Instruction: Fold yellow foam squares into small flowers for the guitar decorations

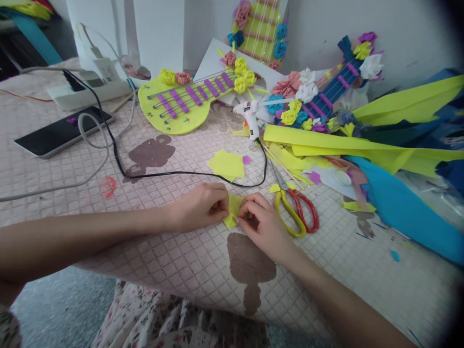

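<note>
Between my two hands is a small piece of yellow crepe paper, partly covered by my fingers. My left hand pinches its left edge, and my right hand pinches the right edge with thumb and forefinger. Just beyond them a small stack of yellow paper cutouts lies flat on the cloth. Scissors with one yellow and one red handle rest right beside my right hand, blades pointing away. Farther back, a white glue gun stands with its black cord looping toward my hands.
A yellow paper guitar and a blue one with paper flowers lie at the back. Yellow strips and a blue sheet spread on the right. A phone and a power strip sit at left.
</note>
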`<state>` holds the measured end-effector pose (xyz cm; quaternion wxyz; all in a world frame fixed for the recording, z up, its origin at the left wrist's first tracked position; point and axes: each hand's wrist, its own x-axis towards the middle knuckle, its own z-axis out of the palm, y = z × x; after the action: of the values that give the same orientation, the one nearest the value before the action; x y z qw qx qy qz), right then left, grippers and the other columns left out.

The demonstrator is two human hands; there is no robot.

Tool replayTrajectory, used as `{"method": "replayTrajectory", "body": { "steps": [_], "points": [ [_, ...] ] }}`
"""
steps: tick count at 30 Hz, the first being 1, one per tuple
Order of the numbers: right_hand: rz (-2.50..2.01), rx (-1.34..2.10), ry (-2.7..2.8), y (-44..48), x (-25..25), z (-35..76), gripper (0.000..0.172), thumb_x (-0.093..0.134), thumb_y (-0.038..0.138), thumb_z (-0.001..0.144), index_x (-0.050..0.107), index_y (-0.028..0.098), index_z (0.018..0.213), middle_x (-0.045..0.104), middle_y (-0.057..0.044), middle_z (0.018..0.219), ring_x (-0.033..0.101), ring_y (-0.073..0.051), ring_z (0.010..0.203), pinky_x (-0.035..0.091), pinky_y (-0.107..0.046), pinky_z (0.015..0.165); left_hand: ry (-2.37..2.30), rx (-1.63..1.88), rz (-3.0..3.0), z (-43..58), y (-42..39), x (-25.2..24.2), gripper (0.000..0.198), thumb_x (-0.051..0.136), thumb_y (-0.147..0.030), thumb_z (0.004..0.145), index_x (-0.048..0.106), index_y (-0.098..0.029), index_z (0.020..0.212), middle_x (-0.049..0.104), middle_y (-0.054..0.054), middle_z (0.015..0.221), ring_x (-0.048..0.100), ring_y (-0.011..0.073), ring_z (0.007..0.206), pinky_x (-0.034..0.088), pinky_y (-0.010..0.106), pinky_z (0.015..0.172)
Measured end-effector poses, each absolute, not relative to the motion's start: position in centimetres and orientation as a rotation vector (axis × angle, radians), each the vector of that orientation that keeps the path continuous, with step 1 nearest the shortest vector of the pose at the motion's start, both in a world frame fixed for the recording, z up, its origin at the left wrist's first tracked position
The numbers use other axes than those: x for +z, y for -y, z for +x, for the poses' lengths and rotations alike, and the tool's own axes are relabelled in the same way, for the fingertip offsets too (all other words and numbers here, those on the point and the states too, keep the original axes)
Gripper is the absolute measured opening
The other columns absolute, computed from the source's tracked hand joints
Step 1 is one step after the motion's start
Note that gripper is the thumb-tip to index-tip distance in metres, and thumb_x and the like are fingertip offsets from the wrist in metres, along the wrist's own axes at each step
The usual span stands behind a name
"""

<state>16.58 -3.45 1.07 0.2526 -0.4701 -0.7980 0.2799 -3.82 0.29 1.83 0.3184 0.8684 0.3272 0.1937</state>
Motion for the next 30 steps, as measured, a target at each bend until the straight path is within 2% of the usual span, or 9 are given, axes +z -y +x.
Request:
{"method": "replayTrajectory", "body": {
  "steps": [7, 13, 20, 30],
  "points": [
    [-1.318, 0.730, 2.165, 3.60, 0.97, 16.46, 0.015, 0.057, 0.007, 0.078, 0.051, 0.021, 0.076, 0.053, -0.002, 0.089, 0.053, -0.014, 0.075, 0.046, -0.028, 0.066, -0.906, 0.548, 2.352, -3.64, -0.02, 1.43, 0.009, 0.051, -0.007, 0.075, 0.051, -0.014, 0.070, 0.051, 0.001, 0.076, 0.048, 0.0109, 0.069, 0.039, 0.023, 0.064],
    [-1.324, 0.702, 2.153, 3.67, 0.96, 16.32, 0.015, 0.056, 0.007, 0.078, 0.050, 0.021, 0.079, 0.052, -0.002, 0.087, 0.052, -0.014, 0.073, 0.046, -0.028, 0.065, -0.951, 0.536, 2.321, -3.63, 0.01, 1.63, 0.008, 0.055, -0.009, 0.074, 0.052, -0.015, 0.079, 0.054, 0.000, 0.078, 0.047, 0.0099, 0.065, 0.037, 0.022, 0.059],
    [-1.329, 0.699, 2.169, 3.67, 1.03, 16.28, 0.015, 0.054, 0.007, 0.079, 0.049, 0.021, 0.077, 0.052, -0.003, 0.089, 0.053, -0.014, 0.075, 0.046, -0.029, 0.067, -0.915, 0.503, 2.276, -3.78, -0.01, 1.94, 0.010, 0.054, -0.007, 0.075, 0.056, -0.013, 0.082, 0.052, 0.002, 0.084, 0.048, 0.0090, 0.066, 0.039, 0.021, 0.060],
    [-1.317, 0.679, 2.163, 3.74, 0.93, 16.33, 0.014, 0.056, 0.008, 0.078, 0.050, 0.021, 0.076, 0.052, -0.003, 0.089, 0.053, -0.014, 0.075, 0.046, -0.029, 0.066, -0.891, 0.516, 2.303, -3.78, 0.00, 1.56, 0.008, 0.054, -0.009, 0.078, 0.055, -0.012, 0.071, 0.051, 0.002, 0.079, 0.047, 0.0089, 0.065, 0.039, 0.022, 0.062]
  ]
}}
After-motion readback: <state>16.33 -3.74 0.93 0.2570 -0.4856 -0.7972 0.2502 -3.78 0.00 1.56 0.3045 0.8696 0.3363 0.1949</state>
